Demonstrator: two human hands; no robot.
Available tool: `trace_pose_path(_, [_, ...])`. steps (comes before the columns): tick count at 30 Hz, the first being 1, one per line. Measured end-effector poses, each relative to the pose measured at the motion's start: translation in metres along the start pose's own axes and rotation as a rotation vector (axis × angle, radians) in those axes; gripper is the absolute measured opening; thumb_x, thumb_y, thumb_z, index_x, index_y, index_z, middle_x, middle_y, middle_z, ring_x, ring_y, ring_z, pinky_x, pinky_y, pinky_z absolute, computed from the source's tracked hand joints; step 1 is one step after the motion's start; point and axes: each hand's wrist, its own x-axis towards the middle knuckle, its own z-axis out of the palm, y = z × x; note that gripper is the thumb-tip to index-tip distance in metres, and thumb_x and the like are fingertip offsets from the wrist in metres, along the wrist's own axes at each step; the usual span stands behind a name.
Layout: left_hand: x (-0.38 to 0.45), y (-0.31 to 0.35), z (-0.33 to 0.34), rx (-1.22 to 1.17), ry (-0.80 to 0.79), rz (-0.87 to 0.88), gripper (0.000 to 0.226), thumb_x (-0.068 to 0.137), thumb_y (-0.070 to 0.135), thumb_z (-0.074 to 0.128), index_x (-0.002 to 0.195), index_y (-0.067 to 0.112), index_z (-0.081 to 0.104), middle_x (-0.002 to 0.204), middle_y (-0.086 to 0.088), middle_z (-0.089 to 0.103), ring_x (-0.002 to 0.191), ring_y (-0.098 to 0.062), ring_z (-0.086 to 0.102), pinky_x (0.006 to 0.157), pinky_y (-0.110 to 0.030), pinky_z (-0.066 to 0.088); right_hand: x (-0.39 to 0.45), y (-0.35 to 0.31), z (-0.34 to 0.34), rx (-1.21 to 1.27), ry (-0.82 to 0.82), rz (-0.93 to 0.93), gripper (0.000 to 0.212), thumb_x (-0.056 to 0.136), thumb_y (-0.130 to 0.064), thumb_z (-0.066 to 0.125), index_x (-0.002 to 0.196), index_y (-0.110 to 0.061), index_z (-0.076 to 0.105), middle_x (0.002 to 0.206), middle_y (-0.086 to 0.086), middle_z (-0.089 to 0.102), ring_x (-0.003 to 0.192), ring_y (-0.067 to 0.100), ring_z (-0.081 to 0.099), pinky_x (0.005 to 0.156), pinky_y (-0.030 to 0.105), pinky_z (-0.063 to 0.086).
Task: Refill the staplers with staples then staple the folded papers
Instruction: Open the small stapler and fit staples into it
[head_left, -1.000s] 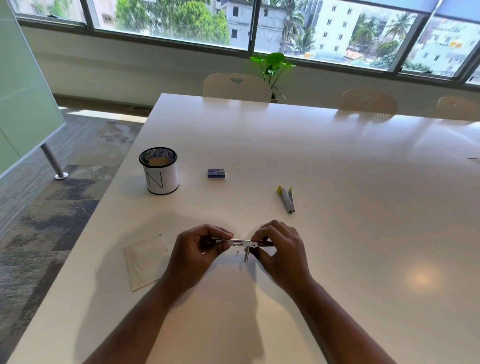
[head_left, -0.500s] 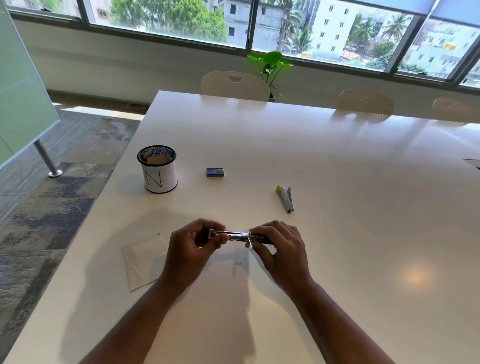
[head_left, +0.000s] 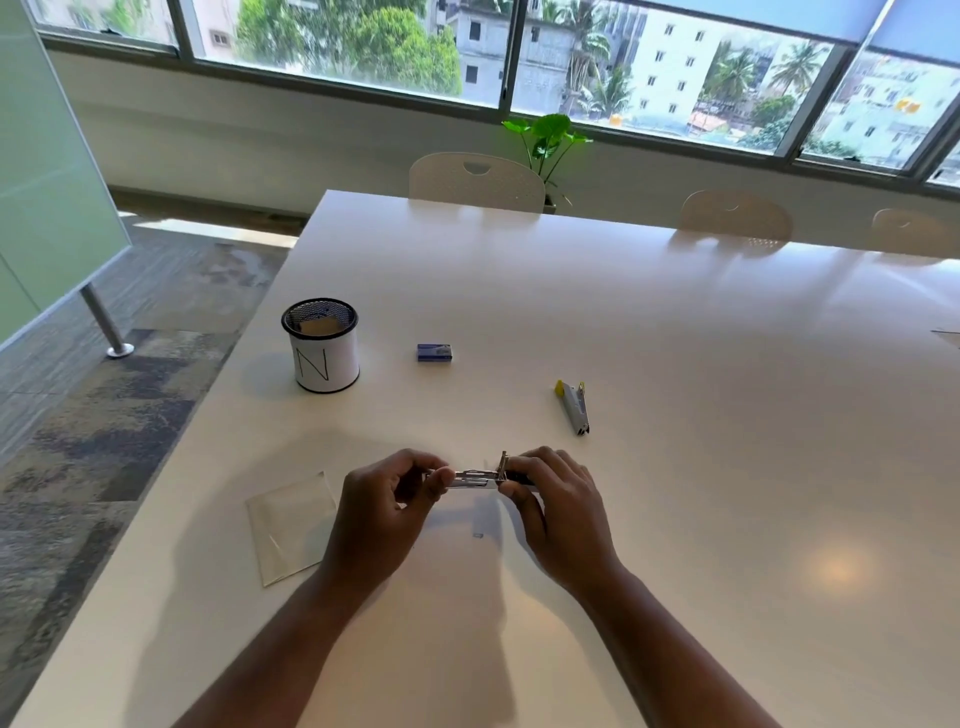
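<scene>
We hold the small metal stapler (head_left: 480, 477) up off the desk (head_left: 675, 364), just in front of us, with its long axis running left to right between our two hands. Our left hand (head_left: 384, 512) pinches its left end with curled fingertips; our right hand (head_left: 558, 506) curls round the dark right end, so each grip is clamped on the same stapler. Neither hand is nearer than the other: each has one end, and whatever comes next, we judge, runs along that left-right line.

The stapler looks opened up: a bright, flat metal channel lies exposed between the grips, and a thin metal piece stands upright from it just beside our right fingers (head_left: 519, 493). Whether staples already sit in the channel we cannot tell; it is too small. One tiny dark speck (head_left: 478, 534), perhaps a loose staple, lies on the desk below it.

The blue staple box (head_left: 436, 352) sits well apart, farther away and slightly left, so our left hand has the shorter reach to it. The second stapler (head_left: 573, 408), grey with a yellow end, lies on the right, its length pointing away from us. The folded paper (head_left: 293, 525) lies flat just beside our left wrist. A mesh pen cup (head_left: 320, 345) marked N stands at far left
</scene>
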Motion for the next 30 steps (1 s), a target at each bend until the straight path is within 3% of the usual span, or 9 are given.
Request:
trace_pose_path(4, [0.005, 0.000, -0.008, 0.169, 0.096, 0.062, 0.023, 0.091, 0.035, 0.070, 0.101, 0.015, 0.077, 0.091, 0.008, 0.076, 0.081, -0.002, 0.072, 0.075, -0.016, 0.057, 0.010, 0.005, 0.003, 0.014, 0.030, 0.119, 0.007, 0.098, -0.026, 0.071, 0.100, -0.021, 0.075, 0.100, -0.004, 0.068, 0.094, 0.023, 0.064, 0.081, 0.043, 0.053])
trace_pose_path(8, [0.020, -0.004, -0.028, 0.442, 0.116, 0.087, 0.012, 0.090, 0.020, 0.076, 0.099, 0.013, 0.076, 0.099, -0.001, 0.076, 0.091, -0.018, 0.072, 0.083, -0.034, 0.059, 0.025, 0.017, 0.007, -0.089, 0.032, 0.256, 0.005, 0.095, -0.030, 0.075, 0.098, -0.026, 0.076, 0.103, -0.005, 0.068, 0.103, 0.026, 0.061, 0.083, 0.042, 0.049])
trace_pose_path(12, [0.035, -0.025, -0.063, 0.634, 0.028, -0.013, 0.021, 0.089, 0.027, 0.076, 0.107, 0.016, 0.074, 0.116, -0.005, 0.073, 0.110, -0.026, 0.066, 0.093, -0.039, 0.053, 0.045, 0.029, 0.015, -0.079, 0.000, 0.335, 0.006, 0.094, -0.032, 0.075, 0.097, -0.028, 0.077, 0.106, -0.003, 0.069, 0.109, 0.028, 0.060, 0.088, 0.043, 0.049])
trace_pose_path(17, [0.042, -0.066, -0.100, 0.730, -0.084, -0.267, 0.047, 0.096, 0.040, 0.065, 0.137, 0.017, 0.061, 0.146, -0.005, 0.057, 0.137, -0.029, 0.049, 0.113, -0.046, 0.041, 0.069, 0.036, 0.027, -0.106, -0.034, 0.338, 0.014, 0.095, -0.037, 0.073, 0.102, -0.026, 0.078, 0.109, -0.001, 0.069, 0.111, 0.028, 0.060, 0.095, 0.043, 0.048])
trace_pose_path(22, [0.040, -0.081, -0.102, 0.776, -0.186, -0.215, 0.056, 0.100, 0.045, 0.055, 0.151, 0.022, 0.047, 0.161, 0.002, 0.041, 0.152, -0.019, 0.032, 0.124, -0.044, 0.028, 0.085, 0.044, 0.037, -0.112, -0.083, 0.289, 0.017, 0.097, -0.035, 0.071, 0.108, -0.024, 0.078, 0.115, 0.002, 0.068, 0.120, 0.032, 0.055, 0.105, 0.043, 0.039])
trace_pose_path(30, [0.038, -0.083, -0.097, 0.785, -0.199, -0.209, 0.054, 0.103, 0.042, 0.051, 0.153, 0.023, 0.044, 0.164, 0.007, 0.034, 0.155, -0.010, 0.022, 0.127, -0.036, 0.018, 0.085, 0.052, 0.042, -0.097, -0.120, 0.239, 0.020, 0.096, -0.043, 0.071, 0.112, -0.031, 0.077, 0.118, -0.005, 0.067, 0.124, 0.028, 0.052, 0.103, 0.044, 0.040])
